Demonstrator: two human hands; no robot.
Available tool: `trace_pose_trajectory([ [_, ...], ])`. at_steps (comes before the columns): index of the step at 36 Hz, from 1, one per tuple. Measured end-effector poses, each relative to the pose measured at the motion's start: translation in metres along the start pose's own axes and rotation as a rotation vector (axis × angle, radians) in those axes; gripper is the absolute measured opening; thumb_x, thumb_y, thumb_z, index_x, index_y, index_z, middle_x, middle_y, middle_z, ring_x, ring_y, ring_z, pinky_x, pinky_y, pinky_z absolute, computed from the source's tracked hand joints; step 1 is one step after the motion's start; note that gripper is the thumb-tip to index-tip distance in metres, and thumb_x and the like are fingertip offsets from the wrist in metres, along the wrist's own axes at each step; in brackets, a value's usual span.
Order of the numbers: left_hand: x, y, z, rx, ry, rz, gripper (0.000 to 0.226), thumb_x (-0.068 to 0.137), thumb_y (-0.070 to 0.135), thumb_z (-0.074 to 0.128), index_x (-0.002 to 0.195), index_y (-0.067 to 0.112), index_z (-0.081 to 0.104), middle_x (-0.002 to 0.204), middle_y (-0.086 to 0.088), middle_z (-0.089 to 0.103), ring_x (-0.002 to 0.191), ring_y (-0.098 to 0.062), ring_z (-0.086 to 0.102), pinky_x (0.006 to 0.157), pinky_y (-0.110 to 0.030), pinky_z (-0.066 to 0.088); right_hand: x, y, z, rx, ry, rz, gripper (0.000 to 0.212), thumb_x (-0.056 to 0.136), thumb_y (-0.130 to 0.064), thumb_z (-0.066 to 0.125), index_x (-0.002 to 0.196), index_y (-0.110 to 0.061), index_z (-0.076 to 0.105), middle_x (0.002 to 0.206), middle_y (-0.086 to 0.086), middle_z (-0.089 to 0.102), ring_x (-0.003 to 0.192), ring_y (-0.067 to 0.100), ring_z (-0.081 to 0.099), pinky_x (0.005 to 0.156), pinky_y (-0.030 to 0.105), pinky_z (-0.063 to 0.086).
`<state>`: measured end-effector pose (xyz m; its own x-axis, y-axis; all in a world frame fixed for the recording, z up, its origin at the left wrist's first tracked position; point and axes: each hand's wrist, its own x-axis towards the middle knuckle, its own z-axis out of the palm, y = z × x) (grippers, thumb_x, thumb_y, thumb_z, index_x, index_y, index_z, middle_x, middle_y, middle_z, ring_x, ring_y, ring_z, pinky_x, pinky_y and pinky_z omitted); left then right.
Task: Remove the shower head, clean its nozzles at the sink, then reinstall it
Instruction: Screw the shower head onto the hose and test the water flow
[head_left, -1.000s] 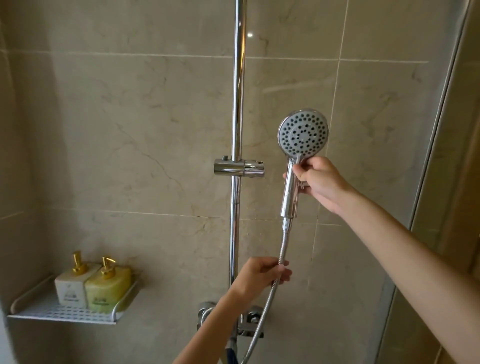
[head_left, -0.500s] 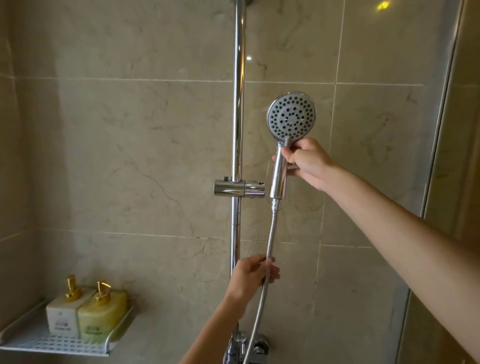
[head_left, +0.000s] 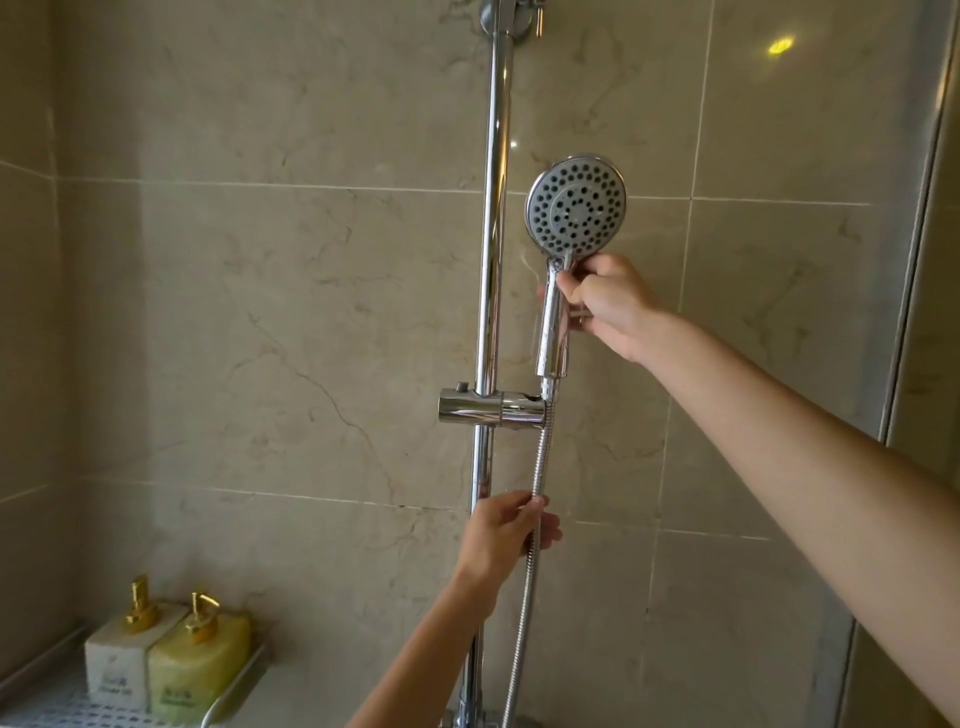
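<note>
Fingers (head_left: 582, 283) gripping shower head (head_left: 575, 205) — holder (head_left: 491, 408) below

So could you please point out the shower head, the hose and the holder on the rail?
shower head (head_left: 576, 205): head view, middle of the nozzle face.
hose (head_left: 540, 457): head view, stretch between holder and left hand.
holder (head_left: 491, 406): head view, chrome front.

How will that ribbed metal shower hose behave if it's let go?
The ribbed chrome shower hose is probably floppy: it hangs in a slack line below the handle. It could slide through the left hand, since its chrome looks smooth. Likely to swing.
</note>
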<state>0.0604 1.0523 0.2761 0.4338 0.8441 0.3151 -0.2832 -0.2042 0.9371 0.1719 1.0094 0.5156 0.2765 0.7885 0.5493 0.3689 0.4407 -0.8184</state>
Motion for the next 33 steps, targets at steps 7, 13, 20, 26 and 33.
trace_pose_trajectory([
  [7, 0.005, 0.006, 0.001, -0.025, 0.023, 0.001, 0.016, 0.100, 0.006, 0.054, 0.095, 0.002, 0.068, 0.084, -0.017, 0.074, 0.079, -0.030, 0.073, 0.085, -0.046, 0.058, 0.006, -0.006, 0.002, -0.004, 0.002, -0.023, 0.020, 0.100, 0.003, 0.045, 0.099, -0.011, 0.058, 0.100, 0.011, 0.068, 0.087, 0.022, 0.061, 0.069, 0.039, 0.048],
  [13, 0.003, 0.006, -0.003, -0.007, 0.046, -0.010, 0.018, 0.101, 0.005, 0.052, 0.101, -0.006, 0.066, 0.087, -0.020, 0.072, 0.078, -0.031, 0.071, 0.084, -0.046, 0.058, 0.004, -0.002, 0.007, 0.009, -0.023, -0.020, 0.017, 0.100, 0.003, 0.046, 0.098, -0.010, 0.058, 0.088, 0.006, 0.068, 0.083, 0.024, 0.055, 0.072, 0.043, 0.048],
  [20, -0.001, -0.001, -0.002, 0.078, 0.063, -0.035, 0.018, 0.100, 0.004, 0.052, 0.100, -0.007, 0.066, 0.084, -0.018, 0.072, 0.078, -0.031, 0.072, 0.082, -0.046, 0.059, -0.002, 0.009, 0.013, -0.043, -0.057, -0.028, 0.014, 0.099, 0.003, 0.049, 0.109, 0.000, 0.058, 0.108, 0.018, 0.071, 0.086, 0.026, 0.057, 0.072, 0.043, 0.049],
  [26, -0.004, -0.009, -0.002, 0.128, 0.078, -0.010, 0.018, 0.100, 0.005, 0.053, 0.092, 0.002, 0.068, 0.089, -0.022, 0.074, 0.087, -0.039, 0.074, 0.085, -0.049, 0.060, -0.006, 0.018, 0.011, -0.048, -0.085, -0.052, 0.017, 0.099, 0.003, 0.048, 0.112, 0.000, 0.058, 0.120, 0.026, 0.066, 0.076, 0.011, 0.061, 0.064, 0.033, 0.049],
  [33, -0.006, -0.015, -0.002, 0.147, 0.088, 0.006, 0.020, 0.100, 0.008, 0.053, 0.089, 0.007, 0.070, 0.085, -0.019, 0.076, 0.087, -0.040, 0.073, 0.087, -0.052, 0.059, -0.004, 0.025, 0.007, -0.030, -0.082, -0.053, 0.011, 0.099, -0.005, 0.054, 0.109, -0.004, 0.060, 0.123, 0.030, 0.061, 0.090, 0.028, 0.058, 0.067, 0.035, 0.054],
])
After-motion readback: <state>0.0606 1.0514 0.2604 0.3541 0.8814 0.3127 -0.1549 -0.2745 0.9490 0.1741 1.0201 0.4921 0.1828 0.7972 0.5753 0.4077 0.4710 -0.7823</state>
